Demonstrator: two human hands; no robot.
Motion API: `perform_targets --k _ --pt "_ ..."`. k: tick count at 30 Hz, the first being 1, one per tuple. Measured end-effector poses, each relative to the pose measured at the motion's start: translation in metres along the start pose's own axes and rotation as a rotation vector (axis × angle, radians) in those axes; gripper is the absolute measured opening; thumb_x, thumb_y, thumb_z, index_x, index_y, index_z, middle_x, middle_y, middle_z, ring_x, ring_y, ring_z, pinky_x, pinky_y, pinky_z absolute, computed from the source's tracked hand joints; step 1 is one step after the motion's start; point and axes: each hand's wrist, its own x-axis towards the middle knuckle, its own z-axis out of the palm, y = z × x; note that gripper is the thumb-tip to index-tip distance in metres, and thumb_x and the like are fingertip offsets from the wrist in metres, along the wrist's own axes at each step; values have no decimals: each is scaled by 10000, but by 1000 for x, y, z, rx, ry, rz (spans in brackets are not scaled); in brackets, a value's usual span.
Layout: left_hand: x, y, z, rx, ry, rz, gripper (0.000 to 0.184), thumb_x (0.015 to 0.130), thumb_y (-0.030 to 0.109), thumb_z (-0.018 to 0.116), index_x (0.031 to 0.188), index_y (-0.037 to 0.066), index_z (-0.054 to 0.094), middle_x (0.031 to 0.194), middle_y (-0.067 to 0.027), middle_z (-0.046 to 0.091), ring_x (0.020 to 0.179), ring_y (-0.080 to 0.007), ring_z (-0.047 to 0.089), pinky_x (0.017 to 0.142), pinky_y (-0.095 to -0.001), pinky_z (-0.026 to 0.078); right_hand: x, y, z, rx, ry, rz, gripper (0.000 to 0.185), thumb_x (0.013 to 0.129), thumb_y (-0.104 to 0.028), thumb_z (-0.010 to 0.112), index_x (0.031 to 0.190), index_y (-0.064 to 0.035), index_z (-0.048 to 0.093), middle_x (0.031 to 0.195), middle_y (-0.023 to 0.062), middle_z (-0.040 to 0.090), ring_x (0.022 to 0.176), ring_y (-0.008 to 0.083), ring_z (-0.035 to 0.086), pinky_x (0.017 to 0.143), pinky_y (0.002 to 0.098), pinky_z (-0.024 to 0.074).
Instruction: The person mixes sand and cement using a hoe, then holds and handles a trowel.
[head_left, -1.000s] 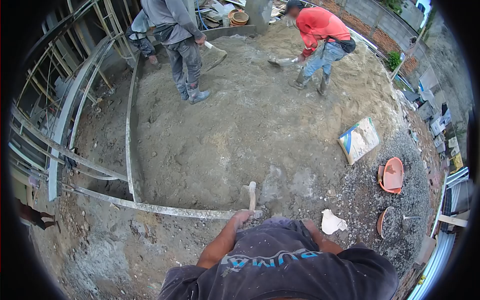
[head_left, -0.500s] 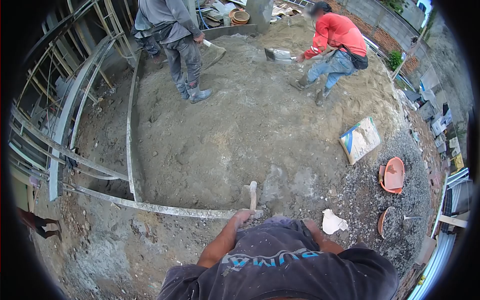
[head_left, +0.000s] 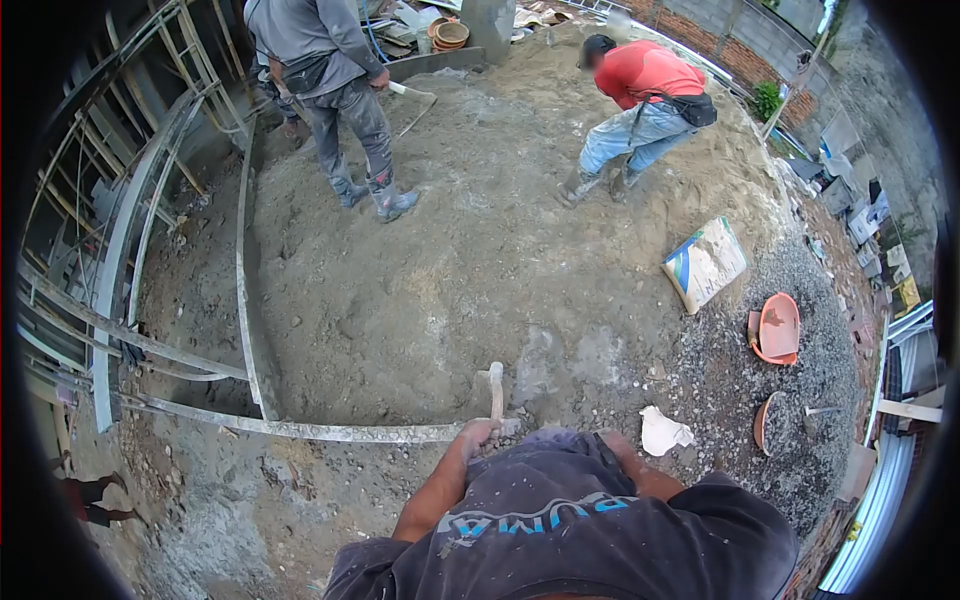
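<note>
My left hand [head_left: 480, 430] is closed around the handle of what looks like a hoe [head_left: 497, 392], in front of my body. The hoe's pale rounded end points away from me and its grey head rests on the sandy mix. Most of the handle below my hand is hidden. My right hand [head_left: 620, 450] is beside my right knee, partly covered by my clothing, so its fingers do not show. A torn whitish piece of bag [head_left: 664, 431] lies on the ground just right of it.
A concrete border [head_left: 330, 431] runs left from my hand. Right are a cement bag [head_left: 706, 264], orange buckets [head_left: 779, 328] and gravel [head_left: 715, 390]. Ahead, a person in grey [head_left: 335, 80] holds another hoe [head_left: 412, 92]; a person in red [head_left: 655, 85] bends over the sand.
The person in red has turned and bent lower, and their shovel is no longer visible. The person in grey has shifted stance. My left hand stays on the hoe; the view has moved slightly.
</note>
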Motion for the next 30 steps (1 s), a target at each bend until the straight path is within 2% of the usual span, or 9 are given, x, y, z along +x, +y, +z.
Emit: perform_targets --k 6,12,15,18,21,23,24,27,30 --pt "-8 5 3 9 8 -2 193 848 281 658 841 92 620 656 6 534 539 -117 497 411 -272 383 3 1 -1 -66 -5 -55 501 913 -500 415 899 -79 688 884 185 663 857 365 644 719 453 495" --pt "-5 5 3 10 29 -8 180 843 279 663 809 109 616 636 17 536 519 -105 492 426 -275 387 1 -4 -5 73 6 -18 500 911 -492 424 870 -72 692 863 190 660 851 361 641 724 459 486" --pt "1 3 3 10 29 -21 182 843 282 664 791 114 616 627 24 535 518 -100 494 429 -276 389 12 16 9 -1 2 -80 508 909 -489 429 863 -55 690 855 196 657 851 365 639 738 457 482" --pt "6 0 1 16 26 -23 186 847 285 660 773 121 612 620 28 532 516 -96 493 427 -272 388 6 2 -1 21 7 17 509 909 -487 432 877 -48 688 860 206 651 853 364 638 740 457 481" --pt "7 0 0 27 9 -18 182 854 304 657 796 138 615 645 34 541 543 -96 491 456 -267 384 2 -3 -8 77 -7 -14 506 909 -485 437 896 -43 683 871 211 650 866 363 637 745 453 478" --pt "7 0 -2 49 -23 -34 172 861 337 659 859 168 628 704 47 563 615 -95 494 529 -269 381 10 9 0 41 -14 -55 373 855 -388 513 906 -58 679 894 198 656 869 357 633 747 413 489" --pt "7 -1 -2 48 -21 -32 173 863 339 658 852 170 625 704 46 562 610 -93 492 523 -268 380 13 17 6 23 -17 -74 313 828 -340 552 911 -65 677 905 192 659 870 354 631 749 393 495" --pt "11 -2 -3 43 -23 -28 178 867 343 654 828 173 618 697 44 557 591 -90 486 504 -265 374 14 18 5 -17 -29 -49 317 824 -351 552 921 -76 674 919 187 657 883 347 628 756 387 498" --pt "8 -1 -2 31 -22 -13 194 859 321 655 790 146 609 665 30 546 548 -96 485 455 -256 370 8 9 -1 126 -14 -47 488 900 -481 454 910 -49 680 887 212 652 879 368 631 750 448 476"
